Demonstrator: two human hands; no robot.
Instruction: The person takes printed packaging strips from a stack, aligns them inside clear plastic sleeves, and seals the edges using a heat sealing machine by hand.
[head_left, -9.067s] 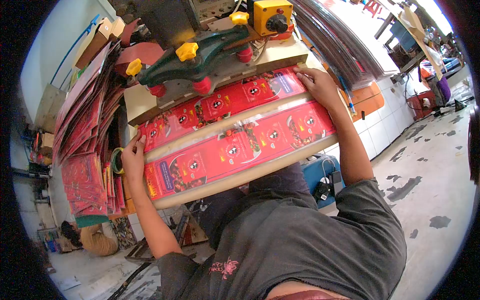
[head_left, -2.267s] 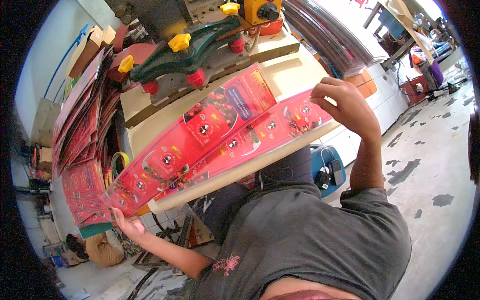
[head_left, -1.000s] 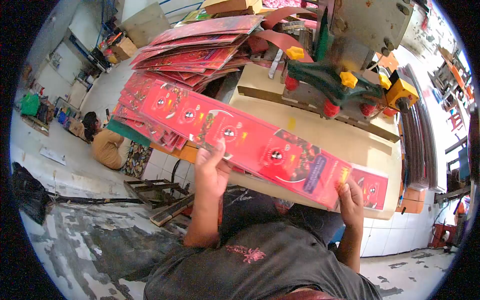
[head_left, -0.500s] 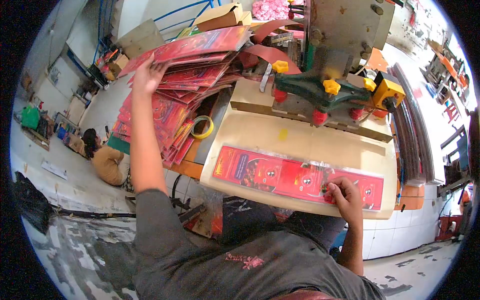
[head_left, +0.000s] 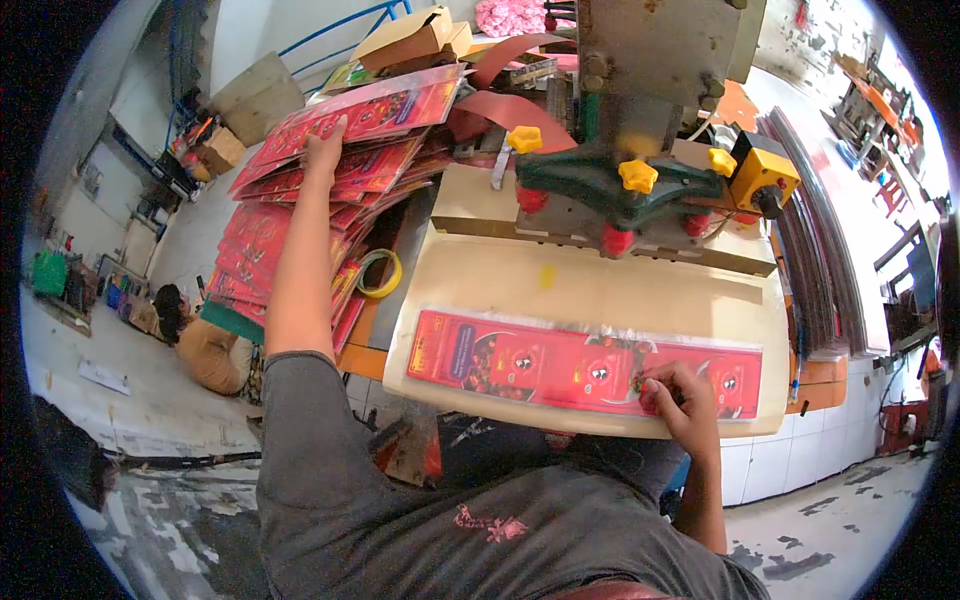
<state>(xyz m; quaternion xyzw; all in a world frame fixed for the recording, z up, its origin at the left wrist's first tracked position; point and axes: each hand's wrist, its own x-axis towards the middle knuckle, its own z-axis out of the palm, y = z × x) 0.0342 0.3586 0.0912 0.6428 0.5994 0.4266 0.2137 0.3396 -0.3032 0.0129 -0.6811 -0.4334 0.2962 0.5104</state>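
On the pale work board (head_left: 480, 262) lies a long red printed card strip (head_left: 560, 362) under clear plastic, with small round silver pieces along it. Over the strip's right part is my right hand (head_left: 684, 400), thumb and fingertips pinched together. What they hold, if anything, is too small to make out. My left hand (head_left: 322, 160) reaches to an uneven pile of red printed cards (head_left: 270, 245). Its thumb lies on the top red card (head_left: 385, 110), and its other fingers are mostly hidden at the card's near edge, closed around it.
Behind the board stands a press (head_left: 650, 60) with a green bracket (head_left: 600, 185), yellow knobs and a yellow control box (head_left: 764, 175). A yellow tape roll (head_left: 380, 274) lies beside the pile. Tall stacked sheets (head_left: 815, 250) stand at right. Another person (head_left: 215, 350) sits low at left.
The top card has come down onto the pile, and my left hand has shifted right with its thumb now over it. My right hand stays pinched over the strip. The view has shifted slightly.
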